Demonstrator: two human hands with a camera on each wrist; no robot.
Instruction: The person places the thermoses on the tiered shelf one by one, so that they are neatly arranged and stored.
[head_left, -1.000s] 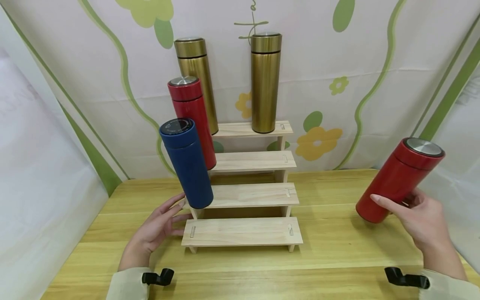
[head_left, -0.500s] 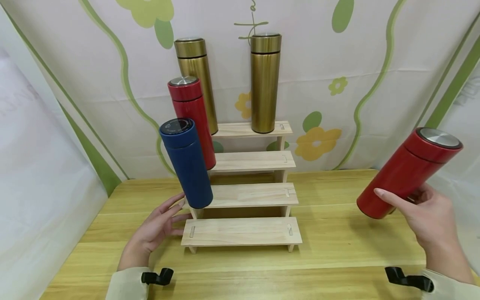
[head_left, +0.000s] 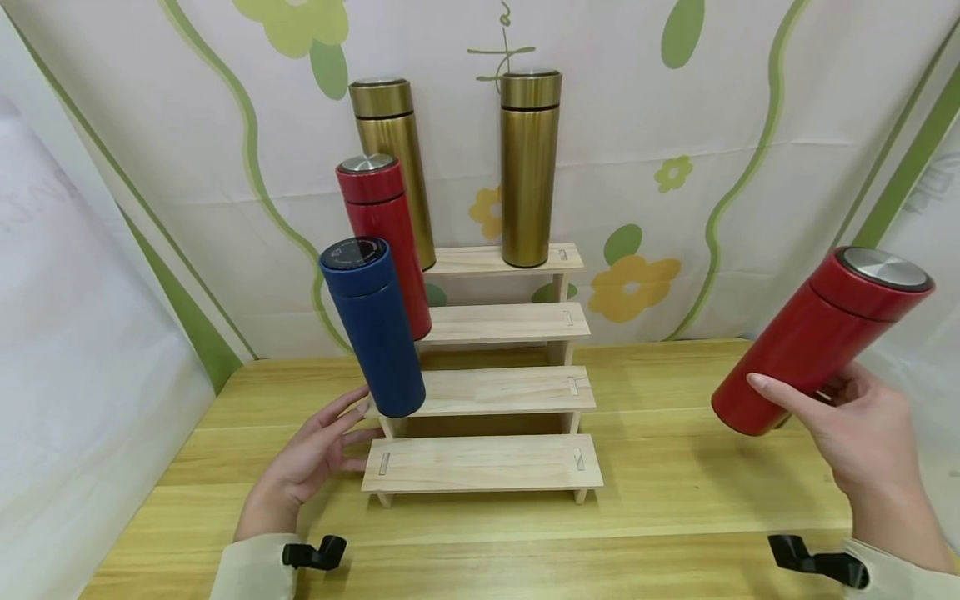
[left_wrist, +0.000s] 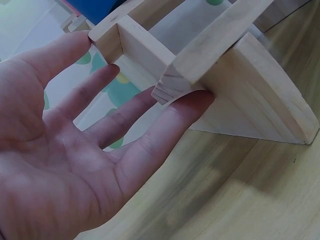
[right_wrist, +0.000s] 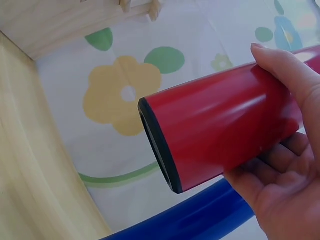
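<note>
My right hand (head_left: 870,425) grips a red vacuum flask (head_left: 817,342) low on its body, thumb across the near side and fingers behind. The flask leans to the right above the table, steel lid uppermost; its black-rimmed base (right_wrist: 159,145) shows in the right wrist view. At the left end of a stepped wooden stand (head_left: 483,464), my left hand (head_left: 311,458) touches the shelf ends with fingers spread and mostly straight. Up the stand's left side are a blue flask (head_left: 375,329), another red flask (head_left: 386,233) and a gold flask (head_left: 393,150). A second gold flask (head_left: 531,171) stands top right.
The stand rests on a yellow wood-grain table (head_left: 652,467). Behind it hangs a pale cloth backdrop (head_left: 615,100) printed with flowers. A glossy blue curved object (right_wrist: 195,215) lies below the held flask in the right wrist view.
My right hand has moved slightly right and raised the red flask, which leans further to the right. The left hand and the stand have stayed in place.
</note>
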